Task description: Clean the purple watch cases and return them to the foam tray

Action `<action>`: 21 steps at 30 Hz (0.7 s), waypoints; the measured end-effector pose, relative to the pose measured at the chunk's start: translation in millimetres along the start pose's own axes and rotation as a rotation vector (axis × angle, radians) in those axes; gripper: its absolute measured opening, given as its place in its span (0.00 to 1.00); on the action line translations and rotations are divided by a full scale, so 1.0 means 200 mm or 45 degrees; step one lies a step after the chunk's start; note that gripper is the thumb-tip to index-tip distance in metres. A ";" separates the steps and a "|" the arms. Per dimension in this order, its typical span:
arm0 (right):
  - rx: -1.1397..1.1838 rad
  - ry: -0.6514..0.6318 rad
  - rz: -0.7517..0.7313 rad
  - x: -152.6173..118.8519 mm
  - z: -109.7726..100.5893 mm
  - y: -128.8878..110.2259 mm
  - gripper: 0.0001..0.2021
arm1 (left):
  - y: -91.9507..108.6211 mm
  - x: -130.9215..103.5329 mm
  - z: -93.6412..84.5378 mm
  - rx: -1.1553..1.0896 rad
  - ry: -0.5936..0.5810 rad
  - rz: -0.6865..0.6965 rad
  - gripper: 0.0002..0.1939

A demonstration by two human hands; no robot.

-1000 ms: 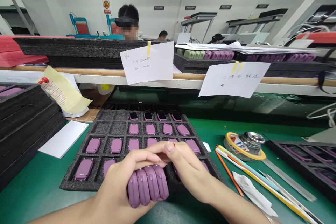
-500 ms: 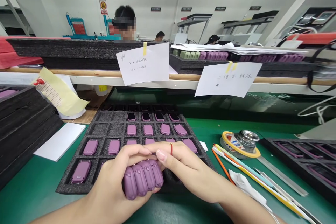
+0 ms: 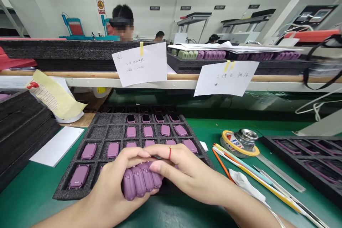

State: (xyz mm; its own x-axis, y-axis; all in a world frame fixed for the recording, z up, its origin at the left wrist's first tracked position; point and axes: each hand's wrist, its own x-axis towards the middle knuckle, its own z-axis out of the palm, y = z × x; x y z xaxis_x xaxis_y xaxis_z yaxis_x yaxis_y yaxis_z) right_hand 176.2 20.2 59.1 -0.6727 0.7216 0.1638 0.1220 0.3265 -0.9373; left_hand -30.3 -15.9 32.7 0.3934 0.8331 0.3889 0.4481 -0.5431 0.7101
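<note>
A row of several purple smartwatch cases (image 3: 140, 182), pressed side by side, lies in my left hand (image 3: 112, 181), whose fingers curl round and under them. My right hand (image 3: 179, 165) closes over their far end, thumb against the last case and fingers meeting the left fingertips on top. Just beyond and partly hidden by my hands lies a black foam tray (image 3: 112, 132) with purple watch cases (image 3: 89, 151) in its pockets. Some cases lie back up; a far row shows dark screens (image 3: 145, 118).
To the right are a glass jar with yellow tape (image 3: 239, 142), tweezers and sticks (image 3: 256, 174), a crumpled white cloth (image 3: 247, 187) and another foam tray (image 3: 301, 156). Foam trays (image 3: 24, 128) are stacked left, beside white paper (image 3: 57, 146). A shelf (image 3: 181, 80) crosses behind; people sit beyond it.
The view has shifted slightly, so the scene sits a little further left. My right thumb has moved onto the end of the row of cases; both hands still hold it.
</note>
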 end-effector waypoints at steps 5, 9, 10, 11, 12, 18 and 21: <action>0.283 0.080 0.166 -0.01 -0.02 -0.01 0.22 | -0.02 -0.02 -0.01 -0.008 0.043 0.110 0.31; 0.381 -0.126 0.184 -0.03 -0.01 -0.02 0.29 | -0.03 -0.02 -0.01 0.072 0.111 0.110 0.28; 0.406 -0.138 0.167 -0.03 0.01 -0.02 0.30 | -0.03 -0.02 -0.01 0.087 0.134 0.118 0.28; 0.424 -0.132 0.157 -0.03 0.02 -0.02 0.29 | -0.03 -0.02 -0.01 0.102 0.153 0.129 0.27; 0.440 -0.115 0.156 -0.04 0.04 -0.02 0.29 | -0.02 -0.02 -0.01 0.119 0.169 0.145 0.26; 0.542 -0.122 0.168 -0.05 0.08 -0.02 0.27 | -0.03 -0.03 -0.02 0.214 0.221 0.213 0.28; 0.567 -0.143 0.167 -0.05 0.07 -0.03 0.25 | -0.03 -0.03 -0.02 0.226 0.222 0.217 0.28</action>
State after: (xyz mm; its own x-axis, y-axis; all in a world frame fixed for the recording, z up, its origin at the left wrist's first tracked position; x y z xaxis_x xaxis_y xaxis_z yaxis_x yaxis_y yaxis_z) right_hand 171.0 3.1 57.9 -0.7503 0.6606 0.0244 -0.0974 -0.0741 -0.9925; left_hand -38.2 -16.9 27.6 0.3381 0.7255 0.5994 0.5270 -0.6736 0.5182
